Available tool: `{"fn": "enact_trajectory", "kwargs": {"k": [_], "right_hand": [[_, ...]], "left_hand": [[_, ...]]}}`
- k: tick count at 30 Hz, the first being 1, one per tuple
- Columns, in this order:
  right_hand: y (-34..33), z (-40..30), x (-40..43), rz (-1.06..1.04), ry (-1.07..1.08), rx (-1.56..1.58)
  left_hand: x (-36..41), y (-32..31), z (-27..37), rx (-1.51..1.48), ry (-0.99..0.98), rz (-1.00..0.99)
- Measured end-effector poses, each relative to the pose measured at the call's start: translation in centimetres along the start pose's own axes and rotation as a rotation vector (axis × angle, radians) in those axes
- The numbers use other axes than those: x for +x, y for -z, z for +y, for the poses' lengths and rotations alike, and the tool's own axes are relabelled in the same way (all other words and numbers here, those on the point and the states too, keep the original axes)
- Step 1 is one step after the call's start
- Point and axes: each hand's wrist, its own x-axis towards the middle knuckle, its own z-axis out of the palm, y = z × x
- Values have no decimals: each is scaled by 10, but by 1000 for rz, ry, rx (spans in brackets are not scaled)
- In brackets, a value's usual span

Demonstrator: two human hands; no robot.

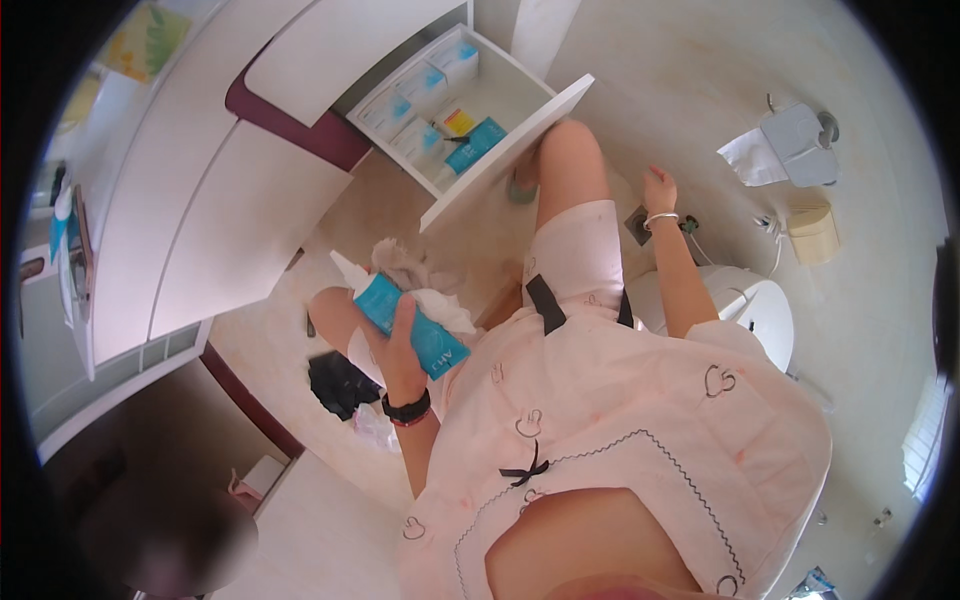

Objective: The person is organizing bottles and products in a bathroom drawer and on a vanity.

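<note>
My left hand [401, 360] grips a blue squeeze tube [412, 322] with a long white tapered nozzle, which points up and to the left; the tube bears writing. Crumpled white material [446, 309] shows just beyond the tube; I cannot tell whether the hand touches it. My right hand [660, 193], with a bracelet at its wrist, hangs in the air near the wall and holds nothing; its fingers are slightly bent. In front of me a white drawer [517, 150] is pulled out. Inside lie blue tubes or packs [476, 146] and several white-and-blue boxes [420, 82].
White cabinet doors [225, 217] rise at the left, beside a counter. A toilet [769, 315] stands at the right, below a paper holder [799, 142] and a cream wall box [814, 232]. A black bag [341, 382] and a greyish cloth [405, 262] lie low at the left.
</note>
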Motion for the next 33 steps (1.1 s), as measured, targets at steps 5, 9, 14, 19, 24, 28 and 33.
{"fn": "enact_trajectory", "kwargs": {"k": [5,9,14,19,24,28,33], "right_hand": [[10,-62,-22,-117,109,240],[22,-161,-66,-365,289,645],[22,-250,-167,-1135,430,854],[21,-289,-235,-1442,334,644],[0,-275,-249,-1486,144,809],[9,-281,-253,-1449,181,967],[8,-293,-254,-1230,639,841]], "left_hand": [[1,-4,-1,-69,21,-31],[-5,-17,6,-84,41,-46],[-3,-25,14,-13,-18,-154],[-9,-27,21,-14,17,-170],[-10,-24,18,34,-37,-176],[-10,-23,20,105,-82,-138],[-12,-20,33,386,-146,-207]]}}
